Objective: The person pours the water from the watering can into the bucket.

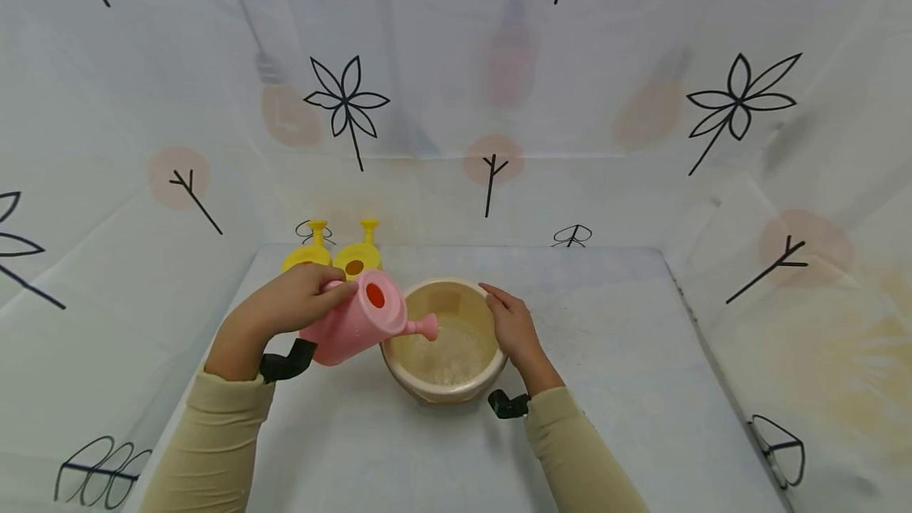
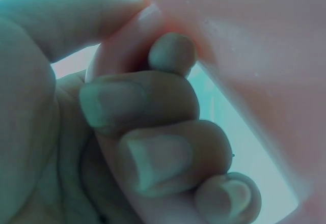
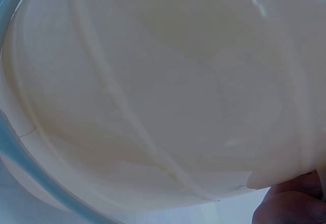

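Note:
A pink watering can [image 1: 349,327] is tilted, its spout [image 1: 423,327] reaching over the near-left rim of a cream bowl [image 1: 445,390]. My left hand [image 1: 295,295] grips the can's handle; in the left wrist view the curled fingers [image 2: 163,158] wrap round the pink handle [image 2: 122,56]. My right hand [image 1: 514,327] holds the bowl by its right rim. In the right wrist view the bowl's outer wall [image 3: 178,91] fills most of the picture, with fingertips [image 3: 290,208] at the lower right. Rippled water seems to lie in the bowl.
Two yellow watering cans [image 1: 359,258] stand side by side behind the pink one, partly hidden by my left hand. The white table [image 1: 606,386] ends at a patterned cloth wall [image 1: 427,188] at the back and sides.

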`<action>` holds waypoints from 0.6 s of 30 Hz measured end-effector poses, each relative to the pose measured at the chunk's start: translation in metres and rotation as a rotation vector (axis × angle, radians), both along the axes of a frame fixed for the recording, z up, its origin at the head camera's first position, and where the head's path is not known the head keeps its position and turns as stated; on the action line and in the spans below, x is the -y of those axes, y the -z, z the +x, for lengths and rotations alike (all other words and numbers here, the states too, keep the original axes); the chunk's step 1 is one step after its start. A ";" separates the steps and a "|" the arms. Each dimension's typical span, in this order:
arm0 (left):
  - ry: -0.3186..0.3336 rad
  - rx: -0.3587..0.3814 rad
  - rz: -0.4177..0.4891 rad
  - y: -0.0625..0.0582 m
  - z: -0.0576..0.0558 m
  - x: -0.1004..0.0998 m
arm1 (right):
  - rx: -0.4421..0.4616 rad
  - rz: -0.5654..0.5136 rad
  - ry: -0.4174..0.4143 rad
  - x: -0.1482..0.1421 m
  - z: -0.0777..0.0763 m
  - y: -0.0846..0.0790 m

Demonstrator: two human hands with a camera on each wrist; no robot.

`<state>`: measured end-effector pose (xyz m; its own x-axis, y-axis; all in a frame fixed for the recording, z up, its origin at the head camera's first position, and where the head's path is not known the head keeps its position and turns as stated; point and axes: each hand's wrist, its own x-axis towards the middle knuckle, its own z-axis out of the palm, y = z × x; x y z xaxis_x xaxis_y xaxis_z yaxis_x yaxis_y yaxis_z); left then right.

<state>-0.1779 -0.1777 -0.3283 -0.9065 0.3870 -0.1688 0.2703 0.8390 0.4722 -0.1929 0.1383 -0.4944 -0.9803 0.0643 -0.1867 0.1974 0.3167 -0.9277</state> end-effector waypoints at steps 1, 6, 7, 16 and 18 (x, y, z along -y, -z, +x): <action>0.000 0.000 0.001 0.000 0.000 0.000 | 0.000 0.001 0.000 0.000 0.000 0.000; 0.001 0.006 0.005 -0.001 -0.001 -0.001 | 0.002 -0.002 0.002 0.000 0.000 0.000; 0.000 0.008 0.005 -0.002 -0.001 -0.001 | 0.002 -0.001 0.002 0.000 0.000 0.000; 0.014 0.000 0.002 -0.001 -0.003 -0.001 | 0.005 -0.012 0.000 0.000 0.000 0.000; 0.019 -0.004 0.002 -0.001 -0.004 -0.001 | 0.003 -0.012 0.000 0.000 -0.001 0.000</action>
<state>-0.1817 -0.1767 -0.3270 -0.8996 0.4048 -0.1642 0.2884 0.8327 0.4728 -0.1935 0.1384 -0.4943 -0.9797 0.0622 -0.1906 0.2005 0.3058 -0.9308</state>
